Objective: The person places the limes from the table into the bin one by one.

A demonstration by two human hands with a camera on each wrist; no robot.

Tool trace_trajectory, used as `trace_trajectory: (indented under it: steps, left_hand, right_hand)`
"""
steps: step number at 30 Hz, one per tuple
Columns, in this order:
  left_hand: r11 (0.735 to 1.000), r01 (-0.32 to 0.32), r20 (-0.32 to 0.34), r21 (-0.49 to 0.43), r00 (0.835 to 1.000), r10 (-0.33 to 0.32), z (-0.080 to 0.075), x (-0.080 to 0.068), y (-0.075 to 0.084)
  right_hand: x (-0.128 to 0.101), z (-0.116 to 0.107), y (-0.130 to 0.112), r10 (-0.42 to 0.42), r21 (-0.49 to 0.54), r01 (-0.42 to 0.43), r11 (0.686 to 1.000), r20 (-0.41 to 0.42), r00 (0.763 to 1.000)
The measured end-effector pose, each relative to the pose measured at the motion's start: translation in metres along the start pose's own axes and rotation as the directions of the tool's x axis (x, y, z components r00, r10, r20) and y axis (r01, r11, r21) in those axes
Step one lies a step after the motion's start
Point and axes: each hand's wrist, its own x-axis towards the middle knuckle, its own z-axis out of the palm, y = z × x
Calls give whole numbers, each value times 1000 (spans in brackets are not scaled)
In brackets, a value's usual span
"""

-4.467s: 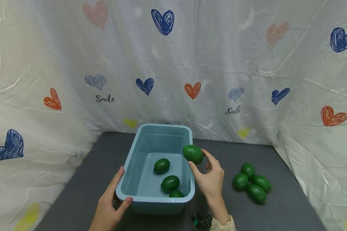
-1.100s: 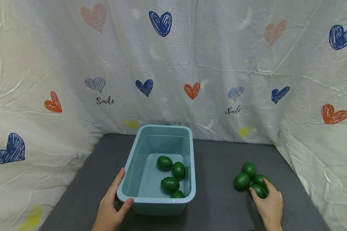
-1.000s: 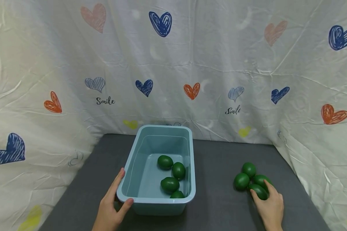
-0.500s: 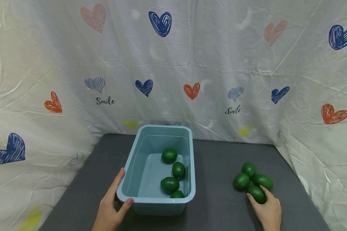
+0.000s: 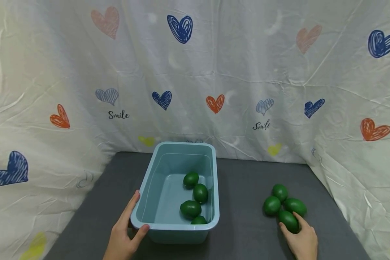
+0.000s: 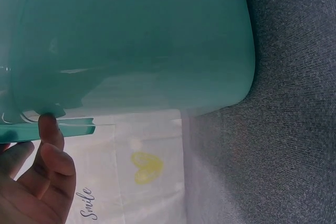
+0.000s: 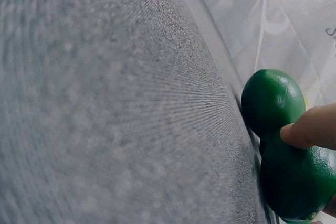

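Observation:
My left hand (image 5: pixel 122 234) holds the near left corner of a light blue plastic bin (image 5: pixel 175 226), thumb on the front rim, fingers along the left side. In the left wrist view, curled fingers (image 6: pixel 55 163) sit by the rim, against the bin's outer wall (image 6: pixel 131 35). Several dark green limes lie inside, among them a far one (image 5: pixel 191 180). To the right, my right hand (image 5: pixel 301 238) grips a lime (image 5: pixel 288 221) between thumb and fingers, low at the table. In the right wrist view a fingertip presses that lime (image 7: pixel 294 182), another lime (image 7: pixel 273 100) beyond it.
Three more limes lie clustered just past the gripped one: a left one (image 5: pixel 272 206), a back one (image 5: pixel 280 192) and a right one (image 5: pixel 295 206). The dark grey table (image 5: pixel 243 202) ends at a white curtain (image 5: pixel 237 72) printed with hearts.
The lime earlier held over the bin now lies in it. My right hand has moved to the right-hand cluster and grips another. The far lime in the bin has rolled right. My left hand stays put.

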Motion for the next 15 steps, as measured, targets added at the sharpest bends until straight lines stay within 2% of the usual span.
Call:
trace_trajectory:
  steps: [5, 15]
  left_hand:
    - [1000, -2, 3, -1, 1000, 2, 1, 0, 1]
    - [998, -60, -27, -24, 998, 59, 1, -1, -3]
  right_hand:
    - [0, 0, 1, 1, 7, -1, 1000, -17, 1000]
    - [-2, 1, 1, 13, 5, -13, 1000, -15, 1000]
